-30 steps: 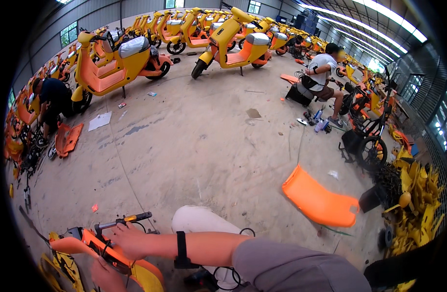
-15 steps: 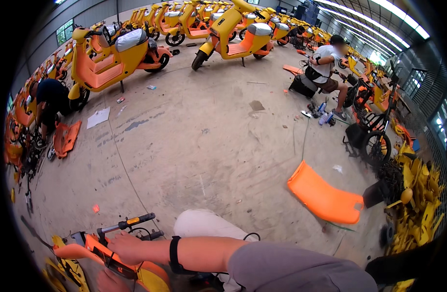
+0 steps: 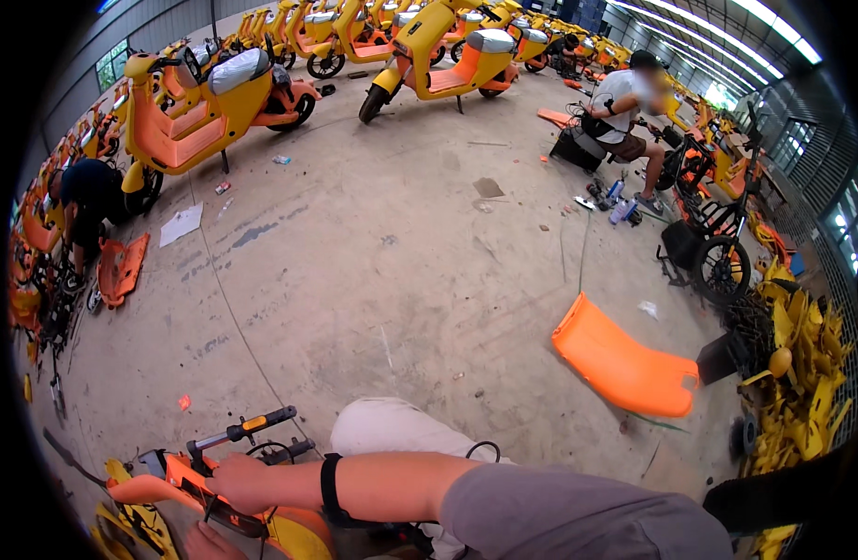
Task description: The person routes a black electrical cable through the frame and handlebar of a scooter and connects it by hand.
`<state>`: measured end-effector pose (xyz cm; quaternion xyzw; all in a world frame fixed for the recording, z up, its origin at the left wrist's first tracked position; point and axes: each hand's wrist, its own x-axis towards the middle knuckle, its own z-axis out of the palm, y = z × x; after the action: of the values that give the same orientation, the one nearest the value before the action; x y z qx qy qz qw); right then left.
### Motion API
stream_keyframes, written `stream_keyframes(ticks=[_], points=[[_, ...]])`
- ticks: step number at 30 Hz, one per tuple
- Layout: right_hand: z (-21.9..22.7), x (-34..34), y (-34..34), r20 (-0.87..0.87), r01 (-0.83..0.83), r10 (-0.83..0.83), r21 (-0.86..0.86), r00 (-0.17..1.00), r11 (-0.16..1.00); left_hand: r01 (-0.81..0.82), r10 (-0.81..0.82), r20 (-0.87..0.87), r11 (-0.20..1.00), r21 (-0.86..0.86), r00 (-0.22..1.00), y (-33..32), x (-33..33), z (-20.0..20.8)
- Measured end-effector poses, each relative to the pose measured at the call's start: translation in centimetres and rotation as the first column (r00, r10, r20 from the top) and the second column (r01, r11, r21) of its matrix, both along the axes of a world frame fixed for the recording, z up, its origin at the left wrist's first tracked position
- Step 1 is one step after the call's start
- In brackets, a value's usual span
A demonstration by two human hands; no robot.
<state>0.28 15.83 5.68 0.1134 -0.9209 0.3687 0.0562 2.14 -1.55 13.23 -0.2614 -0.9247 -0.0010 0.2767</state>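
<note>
At the lower left, a scooter's handlebar [image 3: 242,429] with grey and black grips juts out beside an orange front cover [image 3: 182,467]. My right hand [image 3: 240,483] lies against this cover, its fingers bent and gathered at the dark opening; anything between them is hidden. Below it, my left hand [image 3: 210,542] is partly in view at the cover's lower side, near a dark strip. Its fingers are mostly cut off from sight. A yellow body panel [image 3: 298,537] adjoins the orange part near my right wrist.
A loose orange panel [image 3: 625,359] lies on the floor to the right, near a heap of yellow panels [image 3: 807,364]. One person [image 3: 620,117] sits beside a stripped scooter [image 3: 723,252]; another [image 3: 93,201] bends at the left. Yellow scooters [image 3: 448,61] stand across the back.
My right hand's fingers have drawn in from a more spread position on the orange cover. My left hand has shifted slightly. The view has tilted a little.
</note>
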Motion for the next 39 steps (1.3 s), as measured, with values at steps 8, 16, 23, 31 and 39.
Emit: stream_keyframes(ticks=[8, 16, 23, 31, 39], points=[[0.8, 0.9, -0.5, 0.017, 0.051, -0.051, 0.030, 0.999, 0.998, -0.055, 0.044, 0.148, 0.996, 0.070, 0.988, -0.2, 1.3, 1.1], [1.3, 2.5, -0.9, 0.155, -0.023, 0.014, 0.056, 0.988, 0.998, -0.005, -0.002, 0.302, 1.000, 0.022, 0.953, -2.2, 1.5, 1.4], [-0.1, 4.1, -0.9, 0.186, 0.005, -0.018, 0.071, 0.982, 0.997, 0.019, -0.014, 0.487, 1.000, -0.006, 0.873, -1.9, 2.4, 2.8], [1.6, 5.0, 0.0, 0.218, -0.009, -0.015, 0.109, 0.976, 0.994, 0.008, -0.059, 0.508, 0.995, 0.103, 0.859, -1.8, 2.4, 2.2], [3.4, 1.1, -3.1, 0.198, -0.113, 0.083, 0.145, 0.977, 0.983, -0.108, 0.013, 0.368, 0.965, 0.240, 0.930, -7.8, -0.7, -4.1]])
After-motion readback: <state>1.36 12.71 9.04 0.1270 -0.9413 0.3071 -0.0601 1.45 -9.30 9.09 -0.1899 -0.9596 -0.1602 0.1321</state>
